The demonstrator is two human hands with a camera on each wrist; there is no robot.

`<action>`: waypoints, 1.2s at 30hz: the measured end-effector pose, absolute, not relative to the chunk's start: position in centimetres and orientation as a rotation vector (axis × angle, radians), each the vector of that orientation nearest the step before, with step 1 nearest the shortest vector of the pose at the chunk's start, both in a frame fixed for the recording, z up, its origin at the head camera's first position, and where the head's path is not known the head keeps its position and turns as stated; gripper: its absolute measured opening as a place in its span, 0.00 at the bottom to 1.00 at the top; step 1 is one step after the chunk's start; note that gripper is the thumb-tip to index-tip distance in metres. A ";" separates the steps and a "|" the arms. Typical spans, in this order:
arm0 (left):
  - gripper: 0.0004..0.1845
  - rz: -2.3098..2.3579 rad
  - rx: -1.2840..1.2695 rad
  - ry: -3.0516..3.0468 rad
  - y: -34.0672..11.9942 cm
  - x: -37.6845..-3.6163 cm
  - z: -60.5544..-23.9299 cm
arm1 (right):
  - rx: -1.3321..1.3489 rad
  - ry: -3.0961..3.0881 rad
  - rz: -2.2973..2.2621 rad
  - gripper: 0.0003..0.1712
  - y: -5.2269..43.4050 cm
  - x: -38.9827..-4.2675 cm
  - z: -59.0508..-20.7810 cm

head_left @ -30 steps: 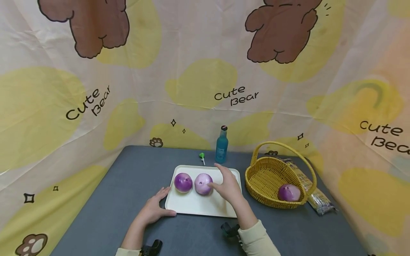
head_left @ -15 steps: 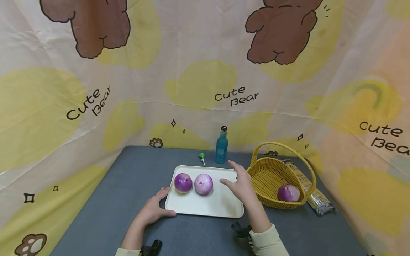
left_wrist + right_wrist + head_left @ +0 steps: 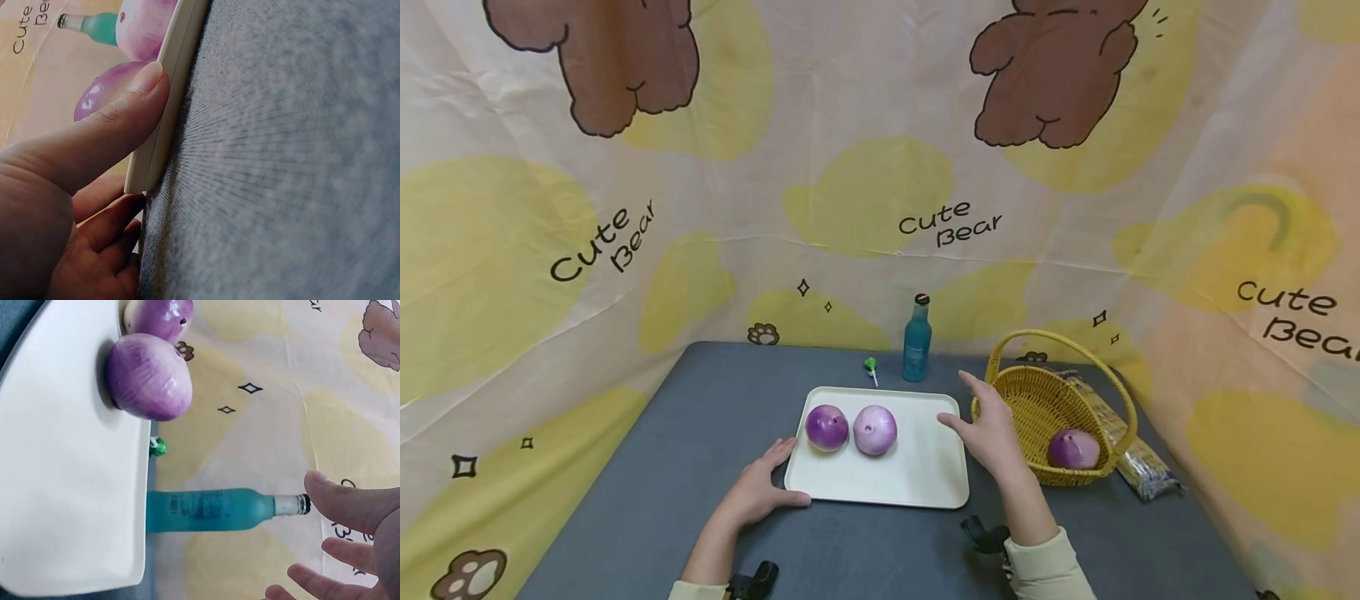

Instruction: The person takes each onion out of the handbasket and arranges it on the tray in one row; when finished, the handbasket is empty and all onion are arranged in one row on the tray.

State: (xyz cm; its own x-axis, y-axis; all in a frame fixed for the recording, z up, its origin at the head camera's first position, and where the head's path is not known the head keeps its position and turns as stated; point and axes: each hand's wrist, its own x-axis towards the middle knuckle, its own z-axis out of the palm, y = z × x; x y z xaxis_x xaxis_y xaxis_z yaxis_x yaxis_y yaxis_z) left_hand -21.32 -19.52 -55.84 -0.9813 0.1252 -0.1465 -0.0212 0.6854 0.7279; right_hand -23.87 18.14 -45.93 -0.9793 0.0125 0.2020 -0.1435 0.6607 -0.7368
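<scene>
On a white tray (image 3: 917, 454) two purple onions sit side by side, a darker onion (image 3: 827, 428) left and a paler onion (image 3: 876, 431) right. My left hand (image 3: 760, 490) holds the tray's near left corner; in the left wrist view its thumb (image 3: 119, 122) lies against the rim while the other fingers reach round the left side. Over the tray's right edge hovers my right hand (image 3: 996, 433), fingers spread and holding nothing. It is nearest the yellow wicker basket (image 3: 1022, 408), where a third onion (image 3: 1074, 449) lies.
A blue bottle (image 3: 916, 340) stands behind the tray, with a green lollipop (image 3: 871, 367) lying left of it. Partly behind the basket is a plastic packet (image 3: 1150, 475). A bear-print cloth (image 3: 850, 200) hangs behind the grey table (image 3: 700, 425).
My right hand has moved right, away from the paler onion, to the tray's right edge near the basket. The left hand stays at the tray corner.
</scene>
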 end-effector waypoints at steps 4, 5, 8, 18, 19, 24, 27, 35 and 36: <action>0.61 1.178 0.085 2.711 -19.5 -21.3 -55.8 | 0.091 -2.691 1.203 0.46 19.2 -23.9 -46.0; 0.61 1.179 0.086 2.711 -19.5 -21.3 -55.8 | 0.087 -2.693 1.203 0.46 19.5 -23.8 -45.9; 0.61 1.170 0.099 2.720 -19.5 -21.4 -55.9 | 0.066 -2.701 1.200 0.47 20.3 -23.7 -46.0; 0.61 1.184 0.105 2.713 -19.6 -21.3 -55.9 | -0.016 -2.690 1.178 0.46 23.1 -22.9 -45.8; 0.61 1.184 0.108 2.716 -19.6 -21.3 -55.9 | -0.020 -2.691 1.170 0.46 23.4 -22.8 -45.9; 0.60 1.185 0.114 2.717 -19.7 -21.3 -55.9 | -0.040 -2.690 1.167 0.46 24.8 -22.6 -46.0; 0.60 1.189 0.111 2.713 -19.7 -21.2 -56.0 | -0.060 -2.710 1.157 0.48 25.7 -22.3 -46.1; 0.60 1.179 0.107 2.721 -19.7 -21.3 -55.9 | -0.160 -2.800 1.048 0.53 28.4 -21.6 -46.2; 0.60 1.181 0.105 2.722 -19.8 -21.3 -55.9 | -0.151 -2.798 1.055 0.53 28.6 -21.6 -46.2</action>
